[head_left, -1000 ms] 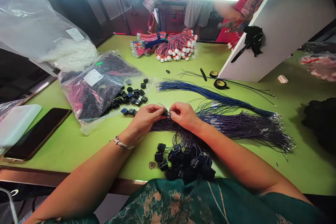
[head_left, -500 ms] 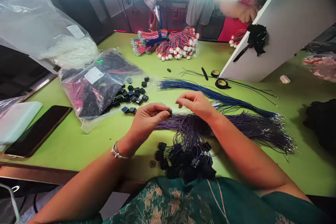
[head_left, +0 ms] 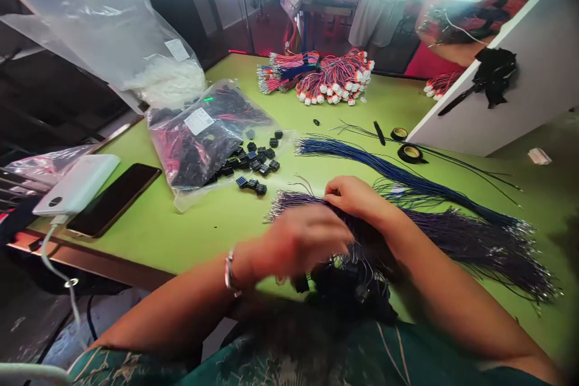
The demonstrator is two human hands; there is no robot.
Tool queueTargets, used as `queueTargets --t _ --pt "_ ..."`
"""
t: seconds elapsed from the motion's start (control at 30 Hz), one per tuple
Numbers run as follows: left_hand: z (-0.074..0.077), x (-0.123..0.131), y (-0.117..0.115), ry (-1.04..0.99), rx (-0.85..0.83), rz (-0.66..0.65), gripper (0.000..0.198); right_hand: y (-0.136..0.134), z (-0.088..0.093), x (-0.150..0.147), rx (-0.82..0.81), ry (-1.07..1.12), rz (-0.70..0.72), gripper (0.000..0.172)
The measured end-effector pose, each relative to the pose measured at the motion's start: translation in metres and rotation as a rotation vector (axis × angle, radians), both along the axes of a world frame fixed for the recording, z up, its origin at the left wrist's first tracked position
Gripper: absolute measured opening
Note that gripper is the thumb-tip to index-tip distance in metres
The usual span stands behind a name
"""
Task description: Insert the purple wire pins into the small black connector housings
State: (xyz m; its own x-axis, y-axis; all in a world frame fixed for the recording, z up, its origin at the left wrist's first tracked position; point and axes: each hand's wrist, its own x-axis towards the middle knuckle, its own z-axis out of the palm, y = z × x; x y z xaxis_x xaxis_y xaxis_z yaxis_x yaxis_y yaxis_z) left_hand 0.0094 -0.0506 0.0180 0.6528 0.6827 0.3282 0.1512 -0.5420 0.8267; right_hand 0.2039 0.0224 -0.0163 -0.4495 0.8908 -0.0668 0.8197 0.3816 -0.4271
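My left hand point(head_left: 305, 238) is smeared by motion above the near pile of black connectors point(head_left: 348, 283) with wires attached. Its fingers are too blurred to tell what, if anything, they hold. My right hand point(head_left: 355, 196) rests over the bundle of purple wires point(head_left: 289, 202), fingers pressed together at its upper edge; what is between the fingertips is hidden. Just beyond lies a bundle of blue wires point(head_left: 362, 157) with metal terminals. Loose black connectors point(head_left: 253, 160) are scattered to the left, by a clear plastic bag point(head_left: 199, 139) of dark parts.
A phone point(head_left: 117, 199) and a white power bank point(head_left: 79, 184) with a cable lie at the left edge. Tape rolls point(head_left: 410, 153) sit near a white panel point(head_left: 488, 90) on the right. Bundled harnesses with white plugs point(head_left: 335, 78) lie at the back.
My left hand, which held a small black connector, has moved right and toward me over the near pile. My right hand has lowered onto the purple wires. The view has swung left.
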Motion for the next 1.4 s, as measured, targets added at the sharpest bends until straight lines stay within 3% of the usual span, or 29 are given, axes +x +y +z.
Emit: queueTargets --t 0.07,0.1,0.13,0.23,0.4,0.53,0.7,0.87,1.07,1.2,1.4 --pt "0.002 -0.038 0.030 0.026 0.022 0.441 0.022 0.000 0.001 -0.003 0.037 0.010 -0.023 0.012" --pt "0.002 -0.056 0.044 0.089 0.044 0.575 0.021 0.000 0.002 -0.006 0.056 0.019 -0.026 0.011" --pt "0.000 -0.073 0.057 0.207 0.047 0.605 0.021 -0.001 0.003 -0.010 0.074 0.033 -0.021 0.010" --pt "-0.011 -0.101 0.079 0.475 0.027 0.422 0.031 -0.007 0.000 -0.026 0.101 0.049 -0.002 0.013" --pt "-0.025 -0.088 0.081 0.653 0.145 0.276 0.021 -0.009 -0.012 -0.038 0.100 0.110 -0.035 0.013" --pt "-0.022 -0.086 0.083 0.562 0.156 0.411 0.023 -0.004 -0.012 -0.031 0.080 0.296 -0.108 0.013" --pt "-0.008 -0.098 0.083 0.293 0.099 0.656 0.021 -0.004 -0.004 -0.028 0.168 0.283 -0.047 0.014" --pt "0.002 -0.085 0.072 -0.072 -0.297 0.708 0.029 -0.011 0.016 -0.030 0.060 0.546 -0.107 0.010" --pt "-0.017 -0.049 0.066 -0.537 -0.847 0.432 0.024 -0.033 0.040 -0.045 0.090 0.704 -0.064 0.010" --pt "-0.027 -0.034 0.061 -0.634 -1.030 0.329 0.018 -0.036 0.036 -0.048 0.152 0.731 -0.083 0.013" --pt "-0.030 -0.030 0.063 -0.678 -1.114 0.381 0.015 -0.019 0.014 -0.031 0.108 0.689 -0.231 0.014"
